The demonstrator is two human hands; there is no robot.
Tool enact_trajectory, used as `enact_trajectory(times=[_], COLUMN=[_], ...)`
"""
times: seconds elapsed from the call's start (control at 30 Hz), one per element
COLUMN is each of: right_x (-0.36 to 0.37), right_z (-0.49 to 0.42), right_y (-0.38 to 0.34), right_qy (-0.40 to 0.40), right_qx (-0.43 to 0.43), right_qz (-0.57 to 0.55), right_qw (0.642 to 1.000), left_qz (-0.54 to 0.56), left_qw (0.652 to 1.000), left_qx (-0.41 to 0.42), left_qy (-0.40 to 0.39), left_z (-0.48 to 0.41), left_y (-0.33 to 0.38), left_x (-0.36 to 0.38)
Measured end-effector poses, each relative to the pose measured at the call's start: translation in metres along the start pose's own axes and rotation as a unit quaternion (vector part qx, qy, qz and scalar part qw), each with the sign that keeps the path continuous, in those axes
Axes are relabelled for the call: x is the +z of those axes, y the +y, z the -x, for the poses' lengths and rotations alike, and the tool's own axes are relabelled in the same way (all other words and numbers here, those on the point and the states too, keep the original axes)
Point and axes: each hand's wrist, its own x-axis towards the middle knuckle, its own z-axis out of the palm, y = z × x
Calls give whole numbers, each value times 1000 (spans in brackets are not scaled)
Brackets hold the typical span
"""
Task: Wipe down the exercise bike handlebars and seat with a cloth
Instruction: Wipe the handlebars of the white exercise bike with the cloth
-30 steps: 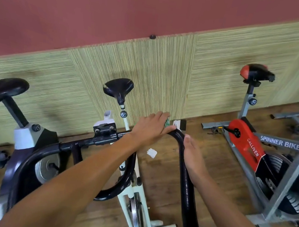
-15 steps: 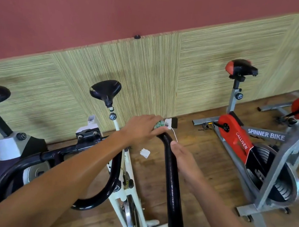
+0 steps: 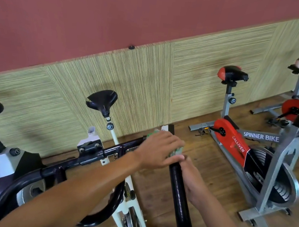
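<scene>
Handlebar point(image 3: 180, 189): black, glossy, on a white-framed bike point(image 3: 132, 191); one arm runs from the lower edge up to a bend under the hands, a crossbar leads left from there.
Cloth point(image 3: 177, 150): green, bunched, mostly hidden; edges show at the fingertips and behind the knuckles; pressed onto the handlebar bend.
Left hand point(image 3: 159, 151): reaches across from the left, fingers curled over the cloth, grasping it against the bar.
Right hand point(image 3: 194, 182): lies against the right side of the bar just below the bend, touching the left thumb; whether its fingers wrap the bar, cannot tell.
Seat point(image 3: 102, 99): black, upright on its post, beyond the crossbar, near the wall.
Red bike point(image 3: 235, 140): marked SPINNER BIKE, on the wooden floor to the right.
</scene>
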Motion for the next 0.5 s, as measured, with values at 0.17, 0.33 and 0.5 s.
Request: enact_trajectory(times=[0.17,0.33,0.5], right_x=[-29,-39,-43], right_z=[-1,-17,-26], right_y=[10,-1,-24], right_qy=[16,-13,-50], right_qx=[-30,-26,-12], right_qz=[-193,-167,-141], right_qw=[981,986,989], left_qz=[51,106,217], left_qw=[999,994,971], left_qx=[-5,-12,62], left_qy=[16,38,82], left_z=[-1,-6,21], left_y=[-2,17,68], left_x=[-3,-3,-9])
